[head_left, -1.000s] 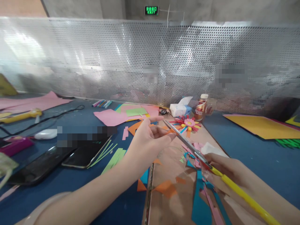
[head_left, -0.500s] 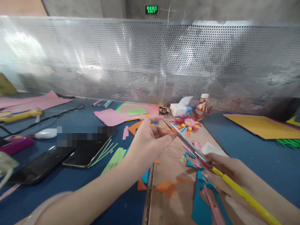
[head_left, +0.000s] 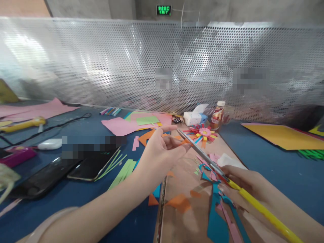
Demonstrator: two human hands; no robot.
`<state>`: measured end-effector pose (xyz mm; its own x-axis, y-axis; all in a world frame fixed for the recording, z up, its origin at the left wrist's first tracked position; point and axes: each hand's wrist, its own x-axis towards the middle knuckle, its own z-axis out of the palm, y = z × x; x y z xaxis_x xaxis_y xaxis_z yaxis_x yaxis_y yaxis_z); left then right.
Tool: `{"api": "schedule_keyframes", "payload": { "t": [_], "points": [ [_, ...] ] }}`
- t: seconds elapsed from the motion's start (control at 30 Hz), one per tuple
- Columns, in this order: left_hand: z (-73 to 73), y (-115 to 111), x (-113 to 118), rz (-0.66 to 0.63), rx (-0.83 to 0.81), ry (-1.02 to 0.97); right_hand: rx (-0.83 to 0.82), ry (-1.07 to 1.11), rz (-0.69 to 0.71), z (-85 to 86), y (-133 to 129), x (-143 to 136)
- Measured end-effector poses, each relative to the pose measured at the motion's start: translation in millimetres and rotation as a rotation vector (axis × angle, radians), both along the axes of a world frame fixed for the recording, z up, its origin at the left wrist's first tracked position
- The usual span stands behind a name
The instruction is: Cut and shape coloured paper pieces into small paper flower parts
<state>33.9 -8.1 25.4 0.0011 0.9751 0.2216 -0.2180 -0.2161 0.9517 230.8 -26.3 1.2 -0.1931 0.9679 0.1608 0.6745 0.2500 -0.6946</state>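
Observation:
My left hand point(head_left: 160, 153) pinches a small piece of orange paper point(head_left: 186, 141), mostly hidden by the fingers. Scissors with yellow handles point(head_left: 265, 211) are gripped in my right hand point(head_left: 249, 184). Their metal blades point(head_left: 202, 153) point up and left, nearly together, and cross the orange paper by my left fingertips. Beneath the hands, orange offcuts point(head_left: 179, 203), blue paper strips point(head_left: 217, 216) and pink scraps lie on a brown board point(head_left: 187, 224). Beyond the blades sits a paper flower point(head_left: 204, 132) with a pink centre and several coloured strips.
At the back stand a tissue pack point(head_left: 194, 118) and a bottle point(head_left: 217, 114) before a perforated metal screen point(head_left: 121, 67). Two phones point(head_left: 91, 167), green strips point(head_left: 123, 173) and a yellow glue gun point(head_left: 24, 125) are at left. Yellow card point(head_left: 286, 135) lies at right.
The scissor blades and both hands keep almost the same position; my right thumb has shifted slightly on the yellow handle.

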Motion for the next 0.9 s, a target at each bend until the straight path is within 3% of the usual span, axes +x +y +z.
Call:
{"api": "schedule_keyframes", "payload": {
  "t": [0.13, 0.4, 0.57, 0.9],
  "points": [
    [-0.2, 0.3, 0.8, -0.004, -0.007, -0.01, -0.046, 0.025, -0.009, 8.8, 3.4, -5.7],
    [-0.8, 0.1, 1.4, 0.001, 0.001, -0.023, -0.078, -0.019, 0.067, 5.0, 4.2, 3.0],
    [-1.8, 0.4, 1.7, 0.003, 0.013, -0.022, -0.061, 0.041, 0.03, 0.1, 3.6, 2.0],
    [-2.4, 0.0, 0.2, -0.008, 0.008, -0.013, -0.068, 0.025, -0.013, 8.0, 0.7, -4.4]
  ]
}}
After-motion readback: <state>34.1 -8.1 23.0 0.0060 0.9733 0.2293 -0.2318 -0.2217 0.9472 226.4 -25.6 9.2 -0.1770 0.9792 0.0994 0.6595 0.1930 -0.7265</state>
